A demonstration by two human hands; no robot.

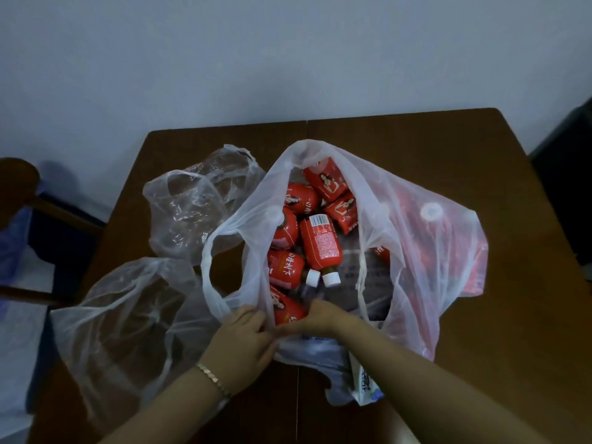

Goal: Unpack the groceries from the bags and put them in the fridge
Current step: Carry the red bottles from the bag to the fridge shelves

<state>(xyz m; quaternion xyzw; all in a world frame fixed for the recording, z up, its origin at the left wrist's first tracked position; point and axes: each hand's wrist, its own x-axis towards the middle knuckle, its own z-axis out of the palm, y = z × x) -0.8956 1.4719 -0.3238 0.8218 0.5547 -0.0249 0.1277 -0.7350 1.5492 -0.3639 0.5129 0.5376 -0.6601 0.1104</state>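
Your left hand (242, 339) pinches the near rim of the bag (413, 238), fingers closed on the film to keep its mouth spread. Your right hand (315, 318) reaches inside at 6 o'clock; its fingers curl at a bottle (286, 307), but whether they have closed on it I cannot tell. More red bottles (318, 241) lie heaped within. Two slack bags (189, 206) crowd the desk (499, 363) from 8 to 10 o'clock. Open room lies at 3 o'clock; no fridge is in view.
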